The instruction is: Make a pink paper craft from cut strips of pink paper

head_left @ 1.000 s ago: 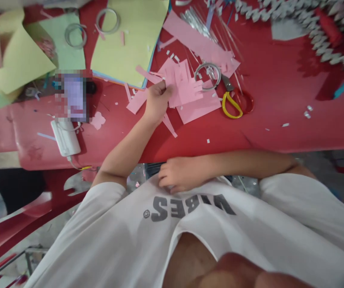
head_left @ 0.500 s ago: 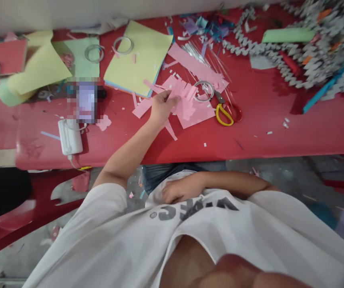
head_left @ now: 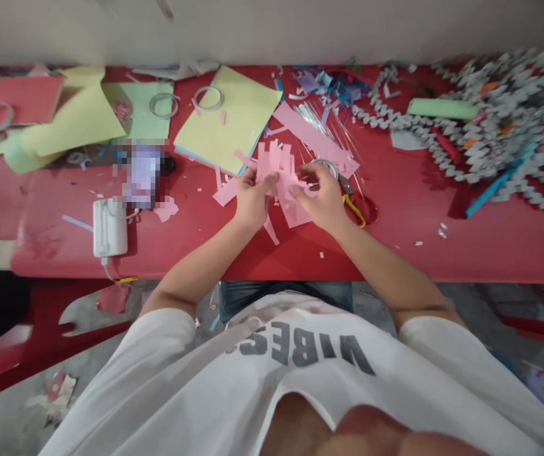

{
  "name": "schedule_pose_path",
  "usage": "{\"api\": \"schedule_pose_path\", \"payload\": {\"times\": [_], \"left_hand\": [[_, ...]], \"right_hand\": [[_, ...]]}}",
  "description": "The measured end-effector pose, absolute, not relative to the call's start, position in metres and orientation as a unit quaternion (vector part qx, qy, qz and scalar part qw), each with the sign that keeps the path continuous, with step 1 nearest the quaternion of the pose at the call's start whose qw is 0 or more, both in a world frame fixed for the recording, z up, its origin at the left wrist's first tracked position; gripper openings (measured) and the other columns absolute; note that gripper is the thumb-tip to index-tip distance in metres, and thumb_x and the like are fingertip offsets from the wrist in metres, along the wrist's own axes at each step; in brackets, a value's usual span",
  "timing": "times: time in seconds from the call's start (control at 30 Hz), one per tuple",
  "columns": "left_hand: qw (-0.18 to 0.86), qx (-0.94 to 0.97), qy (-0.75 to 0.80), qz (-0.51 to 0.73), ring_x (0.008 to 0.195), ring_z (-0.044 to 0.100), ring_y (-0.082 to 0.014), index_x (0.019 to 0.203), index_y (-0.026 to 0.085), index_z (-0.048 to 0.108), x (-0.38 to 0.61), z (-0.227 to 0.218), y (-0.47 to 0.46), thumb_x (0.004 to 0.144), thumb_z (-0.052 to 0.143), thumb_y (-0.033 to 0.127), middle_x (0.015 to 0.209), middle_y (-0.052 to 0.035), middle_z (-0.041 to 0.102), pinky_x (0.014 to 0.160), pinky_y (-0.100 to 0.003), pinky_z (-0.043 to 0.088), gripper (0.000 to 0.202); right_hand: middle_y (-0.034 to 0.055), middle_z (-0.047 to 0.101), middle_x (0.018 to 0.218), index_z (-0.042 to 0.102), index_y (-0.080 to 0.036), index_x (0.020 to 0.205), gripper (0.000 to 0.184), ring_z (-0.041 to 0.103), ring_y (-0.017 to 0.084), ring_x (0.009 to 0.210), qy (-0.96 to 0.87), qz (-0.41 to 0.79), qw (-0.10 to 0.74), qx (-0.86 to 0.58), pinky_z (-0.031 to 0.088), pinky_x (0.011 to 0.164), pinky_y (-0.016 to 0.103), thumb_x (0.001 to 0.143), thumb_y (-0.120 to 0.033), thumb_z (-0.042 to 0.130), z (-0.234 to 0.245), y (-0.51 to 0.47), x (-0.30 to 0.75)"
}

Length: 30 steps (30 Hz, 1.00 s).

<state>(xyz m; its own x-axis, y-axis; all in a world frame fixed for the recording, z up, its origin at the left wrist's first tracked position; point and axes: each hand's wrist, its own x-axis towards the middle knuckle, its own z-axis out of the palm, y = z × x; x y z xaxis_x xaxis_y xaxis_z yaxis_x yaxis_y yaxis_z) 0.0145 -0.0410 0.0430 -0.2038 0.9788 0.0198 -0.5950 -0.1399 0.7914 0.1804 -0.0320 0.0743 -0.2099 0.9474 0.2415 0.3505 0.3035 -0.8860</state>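
My left hand (head_left: 251, 197) pinches a piece of pink paper (head_left: 274, 158) by its lower left side, thumb on top. The paper's upper edge is cut into fringe-like strips. My right hand (head_left: 323, 197) is at the paper's right side, thumb and fingers closed on its edge, though its fingertips are partly hidden. Below both hands, a larger pink sheet (head_left: 296, 216) rests on the red table (head_left: 196, 218). Yellow-handled scissors (head_left: 354, 209) lie just right of my right hand, beside a roll of tape (head_left: 327, 168) partly covered by it.
Yellow sheets (head_left: 234, 120) lie stacked behind my left hand with a tape roll (head_left: 208, 98) on top. A phone (head_left: 143, 177) and a white power bank (head_left: 110, 228) with a cable are at left. A grey paper garland (head_left: 499, 126) heaps at the back right.
My right hand has come up from my lap to the pink paper. My left hand has raised the fringed paper, and its strips now point away from me. The view has shifted.
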Motion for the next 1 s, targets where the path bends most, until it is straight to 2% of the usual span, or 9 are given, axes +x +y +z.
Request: {"api": "schedule_pose_path", "payload": {"times": [0.1,0.27,0.33,0.4,0.47,0.53,0.6,0.73,1.0], "left_hand": [[0.580,0.265,0.343,0.690,0.080,0.068,-0.0111,0.100,0.025,0.065,0.013,0.047,-0.043,0.078,0.081,0.025,0.094,0.0007,0.068,0.078,-0.025,0.058,0.027],[0.546,0.357,0.433,0.622,0.092,0.069,-0.0187,0.108,0.023,0.064,0.012,0.047,-0.043,0.083,0.075,0.041,0.109,-0.0065,0.067,0.084,-0.034,0.058,0.033],[0.415,0.433,0.491,0.633,0.108,0.064,-0.0226,0.124,0.029,0.056,0.012,0.048,-0.045,0.078,0.079,0.045,0.130,-0.0080,0.058,0.094,-0.038,0.054,0.054],[0.208,0.525,0.548,0.618,0.126,0.053,-0.0273,0.133,0.032,0.053,0.010,0.048,-0.048,0.073,0.083,0.044,0.146,-0.0084,0.043,0.106,-0.044,0.045,0.068],[0.026,0.623,0.551,0.555,0.121,0.052,-0.0291,0.116,0.035,0.067,0.008,0.047,-0.053,0.074,0.082,0.037,0.131,-0.0074,0.053,0.108,-0.050,0.036,0.045],[-0.062,0.682,0.539,0.490,0.105,0.055,-0.0282,0.102,0.037,0.073,0.006,0.043,-0.058,0.075,0.080,0.033,0.105,-0.0060,0.061,0.105,-0.053,0.030,0.028],[-0.069,0.708,0.541,0.449,0.095,0.054,-0.0271,0.099,0.039,0.074,0.006,0.041,-0.063,0.078,0.078,0.036,0.090,-0.0049,0.061,0.102,-0.054,0.026,0.022],[-0.019,0.700,0.566,0.435,0.091,0.054,-0.0263,0.089,0.035,0.075,0.014,0.048,-0.071,0.082,0.072,0.047,0.086,-0.0052,0.060,0.098,-0.050,0.026,0.015],[0.142,0.652,0.563,0.487,0.097,0.057,-0.0242,0.089,0.025,0.068,0.024,0.073,-0.074,0.081,0.064,0.068,0.098,-0.0050,0.064,0.094,-0.044,0.039,0.044]], "right_hand": [[-0.0004,0.062,0.079,0.064,-0.021,0.094,0.025,0.058,0.014,0.070,-0.693,0.383,0.408,-0.455,0.048,0.067,0.029,0.086,-0.045,0.066,0.065,-0.013,0.174],[-0.0023,0.056,0.071,0.062,-0.020,0.086,0.023,0.053,0.011,0.064,-0.682,0.404,0.421,-0.440,0.043,0.060,0.025,0.090,-0.042,0.060,0.062,-0.007,0.183],[-0.0027,0.054,0.070,0.062,-0.019,0.084,0.022,0.050,0.010,0.063,-0.677,0.396,0.429,-0.448,0.041,0.060,0.025,0.091,-0.040,0.059,0.064,-0.009,0.189],[-0.0033,0.051,0.067,0.061,-0.019,0.081,0.021,0.047,0.010,0.062,-0.673,0.382,0.435,-0.461,0.039,0.061,0.025,0.090,-0.038,0.061,0.066,-0.013,0.192],[-0.0029,0.053,0.068,0.062,-0.019,0.079,0.019,0.049,0.010,0.065,-0.679,0.365,0.440,-0.461,0.041,0.066,0.027,0.089,-0.035,0.062,0.067,-0.020,0.192],[-0.0010,0.060,0.075,0.065,-0.020,0.084,0.012,0.055,0.013,0.072,-0.705,0.320,0.449,-0.446,0.045,0.073,0.029,0.089,-0.030,0.061,0.067,-0.027,0.191],[0.0014,0.067,0.085,0.067,-0.022,0.094,0.010,0.061,0.015,0.082,-0.737,0.258,0.456,-0.426,0.047,0.080,0.033,0.090,-0.026,0.059,0.065,-0.033,0.191],[0.0025,0.072,0.096,0.065,-0.025,0.109,0.022,0.065,0.018,0.089,-0.786,0.146,0.458,-0.389,0.047,0.084,0.036,0.088,-0.022,0.061,0.057,-0.037,0.196],[-0.0007,0.070,0.094,0.061,-0.034,0.124,0.036,0.064,0.019,0.089,-0.838,0.013,0.436,-0.328,0.044,0.081,0.040,0.088,-0.038,0.065,0.045,-0.035,0.205]]}}
